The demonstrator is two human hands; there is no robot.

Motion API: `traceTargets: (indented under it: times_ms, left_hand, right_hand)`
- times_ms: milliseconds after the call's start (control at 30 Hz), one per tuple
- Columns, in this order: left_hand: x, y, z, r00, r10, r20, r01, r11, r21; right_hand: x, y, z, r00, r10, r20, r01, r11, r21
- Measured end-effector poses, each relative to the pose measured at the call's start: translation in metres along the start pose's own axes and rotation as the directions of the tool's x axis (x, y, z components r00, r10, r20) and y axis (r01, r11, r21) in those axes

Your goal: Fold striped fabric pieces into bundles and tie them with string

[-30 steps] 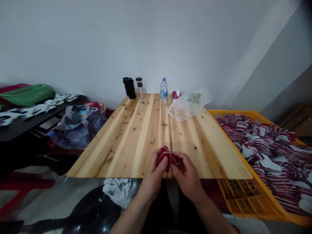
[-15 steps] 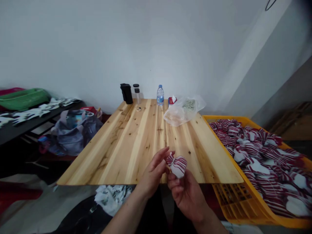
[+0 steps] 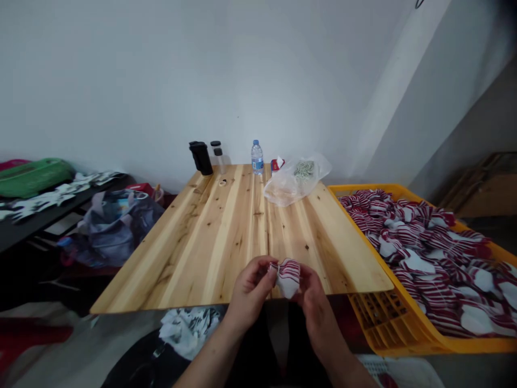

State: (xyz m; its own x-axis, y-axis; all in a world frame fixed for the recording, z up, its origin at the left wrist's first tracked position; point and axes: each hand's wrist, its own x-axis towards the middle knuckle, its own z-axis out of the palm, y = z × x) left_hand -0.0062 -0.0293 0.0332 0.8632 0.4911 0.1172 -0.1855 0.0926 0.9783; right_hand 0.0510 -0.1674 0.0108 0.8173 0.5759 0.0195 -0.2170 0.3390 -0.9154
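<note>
Over the near edge of the wooden table, I hold a small maroon-and-white striped knit bundle (image 3: pixel 288 277) between both hands. It is gathered narrow toward its left end and spreads into a white, rounded part at the lower right. My left hand (image 3: pixel 251 288) pinches the narrow end between thumb and fingers. Behind and along the right side of the bundle, my right hand (image 3: pixel 315 299) is closed on it, with some fingertips hidden by the cloth. Many similar striped bundles (image 3: pixel 420 234) fill a yellow plastic crate (image 3: pixel 404 339) on my right.
The wooden table (image 3: pixel 226 231) bears a black jug (image 3: pixel 201 158), a clear cup (image 3: pixel 218 157), a water bottle (image 3: pixel 257 157) and a plastic bag (image 3: pixel 283 188) with pale strands. At left are a grey bag (image 3: pixel 117 226) and white gloves (image 3: pixel 60 195). White cloth pieces (image 3: pixel 188 328) lie below the table.
My left fingers have closed onto the bundle's narrow end, and my right hand has shifted from under it to its right side. The view has turned slightly right.
</note>
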Motion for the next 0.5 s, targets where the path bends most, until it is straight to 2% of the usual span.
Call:
traceTargets:
  times_ms: [67,133,200,333,433,500]
  left_hand:
    - [-0.002,0.001,0.001,1.0,0.013,0.013,-0.014,0.996,0.086]
    - [-0.003,-0.001,0.002,1.0,0.015,0.019,-0.018,0.991,0.132]
    - [-0.004,-0.008,0.005,1.0,-0.016,0.008,0.016,0.998,0.057]
    - [-0.005,-0.021,0.013,0.985,-0.171,-0.037,0.159,0.962,-0.221]
    - [-0.005,-0.023,0.02,0.971,-0.227,-0.079,0.199,0.943,-0.266]
    - [-0.007,-0.022,0.024,0.969,-0.237,-0.065,0.212,0.94,-0.267]
  right_hand:
    - [0.001,-0.005,-0.004,0.994,-0.112,0.016,0.114,0.974,-0.196]
    - [0.003,-0.01,-0.007,0.995,-0.091,0.038,0.098,0.956,-0.278]
    - [0.005,-0.013,-0.007,0.997,-0.07,0.039,0.078,0.965,-0.251]
    - [0.008,-0.006,-0.003,0.996,-0.089,-0.024,0.083,0.979,-0.185]
    - [0.005,0.004,-0.002,0.99,-0.127,-0.054,0.112,0.969,-0.22]
    - [0.002,0.008,-0.003,0.985,-0.166,-0.052,0.15,0.962,-0.23]
